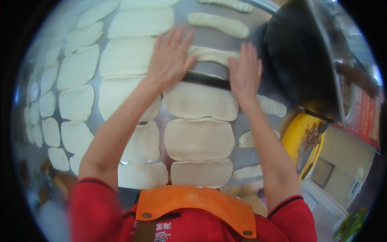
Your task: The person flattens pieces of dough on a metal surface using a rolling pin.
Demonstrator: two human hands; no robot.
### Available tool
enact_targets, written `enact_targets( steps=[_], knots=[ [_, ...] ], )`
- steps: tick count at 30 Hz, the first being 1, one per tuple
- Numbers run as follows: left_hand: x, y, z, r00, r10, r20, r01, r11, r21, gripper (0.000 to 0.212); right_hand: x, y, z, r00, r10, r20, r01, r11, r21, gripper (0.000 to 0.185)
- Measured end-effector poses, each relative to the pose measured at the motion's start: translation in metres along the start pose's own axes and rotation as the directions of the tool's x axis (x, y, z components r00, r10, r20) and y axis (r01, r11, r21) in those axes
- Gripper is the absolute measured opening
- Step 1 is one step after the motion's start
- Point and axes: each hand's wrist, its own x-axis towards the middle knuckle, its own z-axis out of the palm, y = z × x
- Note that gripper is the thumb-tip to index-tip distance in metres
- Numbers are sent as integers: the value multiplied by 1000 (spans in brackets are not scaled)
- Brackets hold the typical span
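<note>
Both hands lie flat, fingers outstretched and palms down, over a metal worktop covered with dough. My left hand is at the left end of a narrow strip of dough, partly over a broad flat sheet of dough. My right hand rests at the strip's right end. Between my wrists a dark bar, perhaps a rolling pin, lies across the top of another flat dough sheet; its ends are hidden by my hands. More dough sheets lie in a column towards me.
Rows of flat dough sheets cover the left. Thick dough rolls lie at the top, and a ridged roll is beside my right forearm. A large black pan stands at right, above a yellow container holding brown filling.
</note>
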Motion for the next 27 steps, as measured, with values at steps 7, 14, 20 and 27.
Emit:
enact_targets(
  steps=[7,14,20,27],
  knots=[
    [-84,40,-47,989,84,122,-86,996,9,54,-86,-27,-42,986,-119,119,109,990,90,64],
    [-89,42,-53,977,150,153,-130,983,-131,34,-103,-31,-61,983,-69,169,16,954,300,40],
    [-23,30,-61,956,293,-29,-295,951,-94,28,-15,-5,-60,980,-14,196,-44,956,289,26],
    [16,-10,11,1000,15,24,-15,1000,-9,51,52,16,22,990,-101,94,98,994,38,49]
  ],
)
